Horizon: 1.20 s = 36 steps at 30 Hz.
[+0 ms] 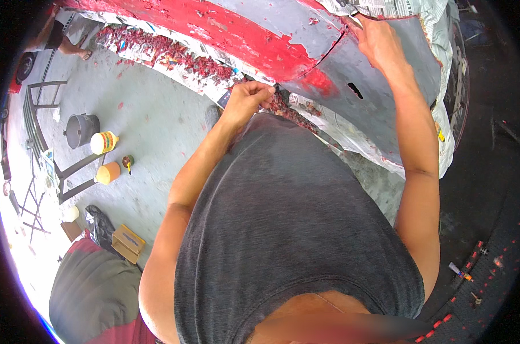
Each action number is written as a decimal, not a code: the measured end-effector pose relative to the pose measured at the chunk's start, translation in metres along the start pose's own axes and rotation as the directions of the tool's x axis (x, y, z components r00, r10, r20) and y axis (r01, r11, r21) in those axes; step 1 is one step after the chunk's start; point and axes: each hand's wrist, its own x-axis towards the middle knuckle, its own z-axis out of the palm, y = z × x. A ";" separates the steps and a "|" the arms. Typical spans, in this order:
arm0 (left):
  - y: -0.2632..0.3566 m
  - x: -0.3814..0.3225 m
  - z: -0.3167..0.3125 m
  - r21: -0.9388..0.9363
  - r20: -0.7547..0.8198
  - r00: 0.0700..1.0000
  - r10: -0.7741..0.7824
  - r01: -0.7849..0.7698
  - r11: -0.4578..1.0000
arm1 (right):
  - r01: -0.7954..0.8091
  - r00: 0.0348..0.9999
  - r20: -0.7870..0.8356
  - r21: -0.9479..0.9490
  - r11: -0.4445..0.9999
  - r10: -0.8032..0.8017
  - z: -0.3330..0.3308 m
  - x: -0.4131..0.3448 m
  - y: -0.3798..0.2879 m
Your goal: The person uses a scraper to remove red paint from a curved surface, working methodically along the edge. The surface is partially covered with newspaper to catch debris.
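In front of me is a car body with a grey panel [372, 112] on the right and a partly stripped red panel [243, 38] on the left, a dark seam between them. My right hand [380, 43] is on the grey panel's upper part, gripping a thin flat scraper-like tool [357, 20]; most of the tool is hidden by the fingers. My left hand [248, 99] hovers near the lower edge of the red panel, fingers curled and thumb against fingertip, with nothing visible in it. A red paint patch [320, 82] and a narrow black slot [354, 90] mark the grey panel.
Newspaper [432, 34] masks the panel edges. Red paint flakes [169, 51] litter paper on the floor. Leftward are a dark bucket [83, 130], two jugs [104, 142], a small can [128, 161], a metal frame [77, 165] and a cardboard box [128, 243]. Another person's leg [71, 46] shows upper left.
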 end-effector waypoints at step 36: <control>-0.001 -0.003 -0.017 -0.090 0.052 0.999 -0.005 0.010 0.996 | -0.137 0.990 -0.008 0.050 0.989 0.138 -0.018 -0.018 -0.018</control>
